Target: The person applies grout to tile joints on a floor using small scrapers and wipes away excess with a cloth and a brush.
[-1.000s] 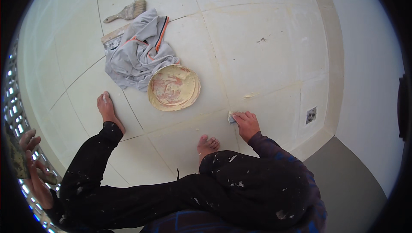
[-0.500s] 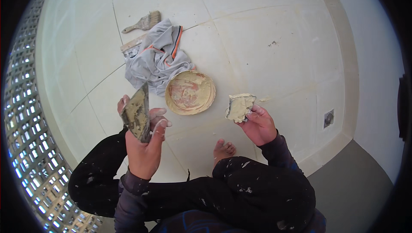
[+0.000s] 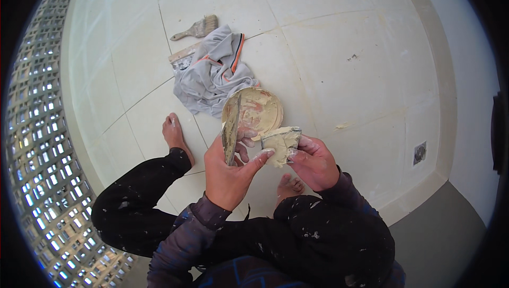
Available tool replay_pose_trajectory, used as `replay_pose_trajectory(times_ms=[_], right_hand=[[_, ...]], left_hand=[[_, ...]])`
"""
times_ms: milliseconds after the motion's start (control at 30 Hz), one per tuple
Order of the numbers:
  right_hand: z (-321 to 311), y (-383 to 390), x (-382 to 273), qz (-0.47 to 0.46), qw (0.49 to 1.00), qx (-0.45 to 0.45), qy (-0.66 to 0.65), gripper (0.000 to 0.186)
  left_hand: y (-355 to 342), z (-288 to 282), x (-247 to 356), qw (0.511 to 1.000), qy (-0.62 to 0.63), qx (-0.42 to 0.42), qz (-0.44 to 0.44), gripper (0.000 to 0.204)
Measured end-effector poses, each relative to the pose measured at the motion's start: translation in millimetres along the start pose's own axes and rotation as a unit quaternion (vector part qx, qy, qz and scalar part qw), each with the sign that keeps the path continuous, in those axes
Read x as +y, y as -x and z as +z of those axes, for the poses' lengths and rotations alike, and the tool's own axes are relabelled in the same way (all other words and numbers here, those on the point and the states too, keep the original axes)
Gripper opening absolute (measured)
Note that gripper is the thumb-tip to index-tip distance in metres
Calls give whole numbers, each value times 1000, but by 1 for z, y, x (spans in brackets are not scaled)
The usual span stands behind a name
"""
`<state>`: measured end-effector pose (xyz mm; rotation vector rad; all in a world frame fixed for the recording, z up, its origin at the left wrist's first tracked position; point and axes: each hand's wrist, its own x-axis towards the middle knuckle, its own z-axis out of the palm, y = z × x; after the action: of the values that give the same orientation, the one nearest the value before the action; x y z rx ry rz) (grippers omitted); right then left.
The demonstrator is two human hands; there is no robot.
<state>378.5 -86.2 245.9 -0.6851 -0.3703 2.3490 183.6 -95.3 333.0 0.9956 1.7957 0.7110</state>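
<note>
Left hand [image 3: 227,181], right hand [image 3: 317,167]: both full.
Left, thumb stuck out, holds a thin, stained grey scraper [image 3: 230,133]; right pinches a small, square, paste-covered grey scraper [image 3: 280,144] near a round, cream bowl [image 3: 278,107].

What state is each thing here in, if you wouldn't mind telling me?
Left hand: gripping larger blade
Larger blade: seen nearly edge-on, smeared with paste
Right hand: gripping smaller blade
Smaller blade: loaded with paste
Round dish: streaked with paste inside
Grey cloth: crumpled
Brush: lying unheld
Wood-edged tool: partly covered by cloth
Drain grate: in place
Trousers: spattered with pale spots
</note>
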Motion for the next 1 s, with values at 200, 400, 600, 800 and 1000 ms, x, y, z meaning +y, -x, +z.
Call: replay_pose_trajectory(times_ms=[200, 400, 600, 800, 1000], right_hand=[[1, -1, 0, 7, 999, 2, 31, 41], [-1, -1, 0, -6, 998, 11, 58, 40], [3, 0, -5, 8, 991, 5, 133, 41], [5, -2, -6, 6, 990, 10, 144, 41], [0, -2, 0, -5, 997, 16, 77, 40]], left_hand=[[-1, -1, 1, 1000, -5, 12, -13, 38], [-1, 1, 0, 999, 32, 23, 0, 38], [-4, 2, -7, 999, -27, 18, 20, 42], [-4, 3, -9, 999, -2, 43, -3, 41], [-5, 0, -2, 997, 41, 7, -65, 43]])
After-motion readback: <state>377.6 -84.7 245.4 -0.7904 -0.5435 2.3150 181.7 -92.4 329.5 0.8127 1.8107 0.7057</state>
